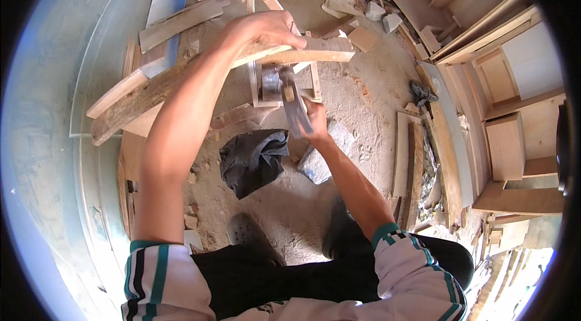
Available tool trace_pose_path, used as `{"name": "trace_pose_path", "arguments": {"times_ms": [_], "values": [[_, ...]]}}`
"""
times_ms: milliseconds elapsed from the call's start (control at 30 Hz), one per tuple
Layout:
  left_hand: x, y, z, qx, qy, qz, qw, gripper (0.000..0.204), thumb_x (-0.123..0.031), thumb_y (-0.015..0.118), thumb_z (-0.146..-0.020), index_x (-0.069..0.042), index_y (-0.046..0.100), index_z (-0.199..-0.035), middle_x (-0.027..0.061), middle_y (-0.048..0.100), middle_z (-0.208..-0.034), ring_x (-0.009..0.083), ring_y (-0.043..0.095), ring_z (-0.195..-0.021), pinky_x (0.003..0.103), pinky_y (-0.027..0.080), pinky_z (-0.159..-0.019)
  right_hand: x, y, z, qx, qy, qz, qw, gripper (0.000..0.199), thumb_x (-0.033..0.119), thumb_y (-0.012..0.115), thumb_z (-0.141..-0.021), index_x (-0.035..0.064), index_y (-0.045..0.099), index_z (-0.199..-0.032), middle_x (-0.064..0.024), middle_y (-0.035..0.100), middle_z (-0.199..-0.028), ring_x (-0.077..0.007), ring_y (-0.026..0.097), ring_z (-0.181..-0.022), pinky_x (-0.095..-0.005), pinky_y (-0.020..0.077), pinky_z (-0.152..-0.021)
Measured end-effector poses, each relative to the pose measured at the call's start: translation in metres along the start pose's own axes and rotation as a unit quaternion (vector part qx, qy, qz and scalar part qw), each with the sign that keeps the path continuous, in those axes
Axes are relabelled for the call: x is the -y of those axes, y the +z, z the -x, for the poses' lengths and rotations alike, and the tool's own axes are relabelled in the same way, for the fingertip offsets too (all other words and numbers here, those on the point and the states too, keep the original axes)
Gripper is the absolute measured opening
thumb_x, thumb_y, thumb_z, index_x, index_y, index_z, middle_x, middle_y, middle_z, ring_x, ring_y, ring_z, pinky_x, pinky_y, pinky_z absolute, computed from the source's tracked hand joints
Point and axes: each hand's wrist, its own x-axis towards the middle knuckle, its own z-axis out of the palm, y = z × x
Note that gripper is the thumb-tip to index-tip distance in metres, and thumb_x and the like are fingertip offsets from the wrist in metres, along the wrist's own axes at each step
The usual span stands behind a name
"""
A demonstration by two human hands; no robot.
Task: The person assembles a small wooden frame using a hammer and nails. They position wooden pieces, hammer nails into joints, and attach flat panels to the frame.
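My left hand (272, 27) is closed at the top of a long wooden beam (330, 49), its fingertips pinching a thin dark piece that looks like a nail (293, 26). Just below, my right hand (316, 120) grips a hammer (290, 94), slightly blurred, whose metal head is close to the beam's near side. Under the beam lies a narrow frame of light wooden strips (252, 82). The beam slants from the lower left up to the right, and my left forearm hides part of it.
A crumpled black bag (254, 160) and a pale block (324, 160) lie on the dusty floor near my feet. Wood offcuts and stones (375, 11) are scattered at the back. Wooden cabinets (505, 139) stand at the right, glass sheets (100, 66) at the left.
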Motion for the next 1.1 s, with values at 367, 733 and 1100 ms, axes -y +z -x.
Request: {"name": "trace_pose_path", "arguments": {"times_ms": [367,733,1100], "values": [[0.000,-0.004,0.001,0.009,-0.016,-0.011,1.000,0.045,-0.043,0.071,-0.072,0.000,0.068,-0.083,0.0025,0.060,-0.068,0.0149,0.054,-0.064,0.033,0.043,-0.059,0.010,0.002,0.003,0.020,0.033,-0.075,0.996,0.034,0.017,0.075,-0.071,0.0011,0.070,-0.101,-0.0227,0.070,-0.086,-0.0393,0.068,-0.080,-0.0395,0.0543,-0.072],[0.008,-0.005,0.005,-0.018,0.004,0.014,1.000,0.043,-0.044,0.072,-0.074,-0.002,0.069,-0.082,0.0030,0.058,-0.066,0.0148,0.053,-0.064,0.033,0.040,-0.057,0.055,-0.005,0.034,-0.032,0.424,-0.394,0.815,0.010,0.013,0.056,-0.087,0.0080,0.057,-0.078,-0.0074,0.046,-0.056,-0.0175,0.054,-0.056,-0.0402,0.0454,-0.054],[0.009,-0.006,-0.003,-0.006,-0.035,-0.047,0.998,0.054,-0.048,0.072,-0.075,-0.002,0.070,-0.105,0.0093,0.067,-0.087,0.0183,0.062,-0.082,0.033,0.048,-0.071,0.097,-0.021,-0.016,0.024,0.487,-0.650,0.583,0.026,0.024,0.056,-0.087,0.0175,0.041,-0.066,0.0054,0.034,-0.046,-0.0108,0.034,-0.040,-0.0295,0.0335,-0.039]]}}
